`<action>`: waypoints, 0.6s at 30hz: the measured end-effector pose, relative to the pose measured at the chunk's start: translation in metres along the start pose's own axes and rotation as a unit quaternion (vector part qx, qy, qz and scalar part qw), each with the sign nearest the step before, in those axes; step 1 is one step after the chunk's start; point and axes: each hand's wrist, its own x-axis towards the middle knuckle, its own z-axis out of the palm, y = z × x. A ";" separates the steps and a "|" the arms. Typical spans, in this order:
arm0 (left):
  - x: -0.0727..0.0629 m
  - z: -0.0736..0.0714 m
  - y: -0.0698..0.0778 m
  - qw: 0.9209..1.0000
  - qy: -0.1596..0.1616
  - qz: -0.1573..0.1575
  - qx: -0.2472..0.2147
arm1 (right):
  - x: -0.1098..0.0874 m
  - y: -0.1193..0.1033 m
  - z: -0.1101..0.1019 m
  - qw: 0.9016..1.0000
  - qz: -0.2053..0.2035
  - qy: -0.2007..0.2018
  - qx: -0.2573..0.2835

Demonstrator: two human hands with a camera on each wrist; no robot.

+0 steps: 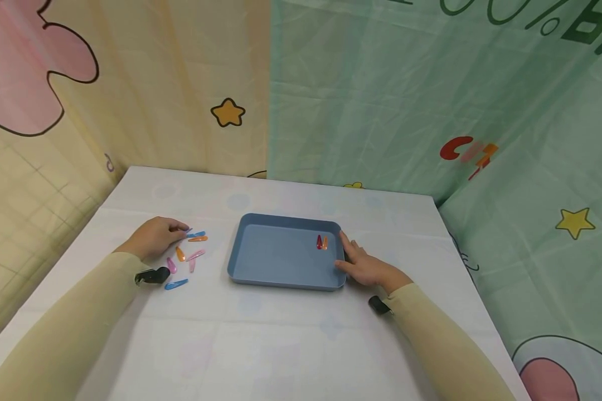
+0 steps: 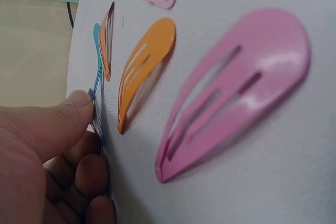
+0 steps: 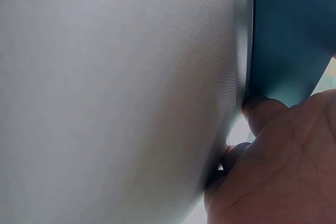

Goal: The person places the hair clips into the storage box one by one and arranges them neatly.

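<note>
With thumb and fingertips, my left hand (image 1: 156,236) pinches a small blue hair clip (image 2: 92,93), mostly hidden by the thumb. Right beside those fingertips lie a light blue hair clip (image 1: 196,234) and an orange one (image 1: 198,239). Nearer the wrist are a yellow-orange clip (image 2: 147,66), a magenta clip (image 2: 247,72) and pale pink clips (image 1: 195,254). My right hand (image 1: 368,268) rests against the right side of a blue-grey tray (image 1: 276,262), fingers extended and thumb at the rim. Inside the tray, near that hand, a red clip (image 1: 319,242) and an orange clip (image 1: 325,243) lie side by side.
Another blue clip (image 1: 176,284) lies below the loose group, close to the left wrist's black camera (image 1: 153,275). A white cloth covers the table (image 1: 261,345). Printed curtains (image 1: 361,111) hang behind and along both sides.
</note>
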 end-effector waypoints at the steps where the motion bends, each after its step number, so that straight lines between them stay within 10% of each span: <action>1: -0.001 0.000 -0.001 1.000 0.001 0.000 0.000 | 0.000 -0.001 0.000 1.000 0.000 -0.001 0.000; 18: -0.004 -0.002 -0.014 0.999 0.006 0.019 -0.037 | 0.000 0.000 0.000 1.000 0.007 -0.005 0.003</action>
